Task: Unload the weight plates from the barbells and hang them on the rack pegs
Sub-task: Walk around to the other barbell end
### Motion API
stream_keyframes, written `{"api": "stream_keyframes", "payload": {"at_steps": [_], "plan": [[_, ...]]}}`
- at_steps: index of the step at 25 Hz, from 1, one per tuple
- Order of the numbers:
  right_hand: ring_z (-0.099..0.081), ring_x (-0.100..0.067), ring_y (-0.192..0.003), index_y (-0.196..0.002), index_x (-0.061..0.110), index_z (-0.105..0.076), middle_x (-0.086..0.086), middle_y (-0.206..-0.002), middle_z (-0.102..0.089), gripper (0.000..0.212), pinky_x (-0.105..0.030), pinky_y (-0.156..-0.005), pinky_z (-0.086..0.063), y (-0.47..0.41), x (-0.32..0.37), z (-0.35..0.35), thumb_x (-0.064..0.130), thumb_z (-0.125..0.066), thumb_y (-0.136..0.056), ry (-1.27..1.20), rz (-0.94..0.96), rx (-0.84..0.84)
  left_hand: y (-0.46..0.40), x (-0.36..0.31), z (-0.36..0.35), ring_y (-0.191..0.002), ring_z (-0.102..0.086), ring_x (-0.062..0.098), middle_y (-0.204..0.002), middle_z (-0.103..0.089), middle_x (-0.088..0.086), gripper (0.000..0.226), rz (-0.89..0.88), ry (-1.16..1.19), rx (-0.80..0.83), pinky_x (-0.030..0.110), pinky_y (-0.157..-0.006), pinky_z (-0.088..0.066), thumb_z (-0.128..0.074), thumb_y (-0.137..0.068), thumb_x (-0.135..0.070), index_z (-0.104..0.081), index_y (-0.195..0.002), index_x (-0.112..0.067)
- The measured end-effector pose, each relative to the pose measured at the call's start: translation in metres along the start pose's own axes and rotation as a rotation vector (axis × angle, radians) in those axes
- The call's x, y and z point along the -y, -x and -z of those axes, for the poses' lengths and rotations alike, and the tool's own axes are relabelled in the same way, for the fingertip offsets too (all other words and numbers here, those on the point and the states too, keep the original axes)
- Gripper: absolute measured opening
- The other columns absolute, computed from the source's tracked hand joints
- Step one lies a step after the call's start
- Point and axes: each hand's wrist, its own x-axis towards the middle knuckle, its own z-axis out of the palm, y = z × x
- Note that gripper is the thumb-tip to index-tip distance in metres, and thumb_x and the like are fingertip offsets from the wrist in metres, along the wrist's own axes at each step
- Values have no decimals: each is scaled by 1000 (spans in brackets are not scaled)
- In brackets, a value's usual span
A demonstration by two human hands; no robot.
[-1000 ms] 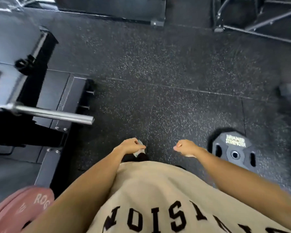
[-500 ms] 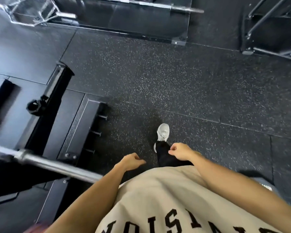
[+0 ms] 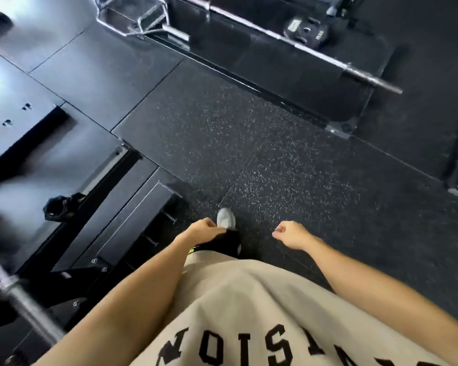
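Observation:
My left hand (image 3: pixel 202 231) and my right hand (image 3: pixel 291 235) hang in front of my beige shirt, both loosely curled with nothing in them. A bare steel barbell sleeve (image 3: pixel 24 302) juts in at the lower left, with no plate on it. Far ahead a second barbell (image 3: pixel 328 62) lies across a dark platform, its right end bare. A small black weight plate (image 3: pixel 306 31) lies on that platform behind the bar. The rack pegs are not in view.
A black rack base (image 3: pixel 132 223) with short pegs and bolts runs along my left. A black collar clamp (image 3: pixel 60 206) lies on the left platform. A chrome trap bar (image 3: pixel 135 19) rests at the top. My grey shoe (image 3: pixel 225 217) steps on speckled rubber floor (image 3: pixel 275 159).
I have walked forward: the near barbell sleeve slid to the lower left, the Hammer Strength plate on the floor left view, and the far platform with its barbell came into sight.

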Motion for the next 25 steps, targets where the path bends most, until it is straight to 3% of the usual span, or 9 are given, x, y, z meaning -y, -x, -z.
{"api": "stream_keyframes", "payload": {"at_steps": [3,6,10,12,18,22,25], "plan": [[-60,-20,-104,-106,22,-64,-2,-114,-67,23,-34,-94,-48,-59,41,42,39,-60,-90,92,41,102,-51,-22,34,-106,-60,18,-113,-64,-3,45,43,6,79,31,-94,-47,-66,-78,-58,-61,-108,-25],[-58,-21,-110,-113,22,-64,-1,-120,-64,30,-38,-97,-46,-127,102,110,42,-59,-91,258,63,160,-116,-57,111,-108,-59,20,-123,-62,-1,60,42,-16,77,35,-98,-46,-60,-75,-65,-59,-119,-24],[-59,-21,-104,-100,24,-64,-2,-115,-65,19,-33,-88,-46,-207,210,221,39,-58,-91,239,125,46,-182,-113,238,-112,-57,24,-128,-59,5,54,-3,23,-41,30,-86,-45,-58,-89,-54,-54,-128,-17],[-59,-23,-105,-102,20,-64,-3,-112,-65,19,-32,-86,-44,-237,265,259,35,-58,-92,198,168,-4,-206,-133,289,-112,-56,24,-128,-59,5,53,-6,59,-66,31,-89,-45,-56,-90,-54,-53,-127,-17],[-60,-25,-107,-105,18,-67,-6,-115,-67,24,-31,-88,-44,-345,401,314,35,-63,-89,348,267,121,-295,-153,384,-119,-54,25,-137,-54,5,64,135,141,-5,36,-99,-45,-57,-88,-56,-48,-137,-16],[-58,-23,-108,-110,17,-67,-4,-118,-64,28,-33,-91,-45,-424,498,376,37,-59,-92,527,312,254,-353,-167,463,-124,-52,27,-141,-52,5,62,219,179,-5,38,-104,-42,-57,-89,-54,-48,-137,-15],[-60,-22,-104,-110,15,-66,-5,-115,-67,27,-32,-86,-45,-480,594,431,35,-59,-93,577,373,249,-390,-181,554,-117,-55,27,-133,-58,6,57,273,277,-116,37,-100,-45,-59,-86,-57,-56,-127,-17]]}}
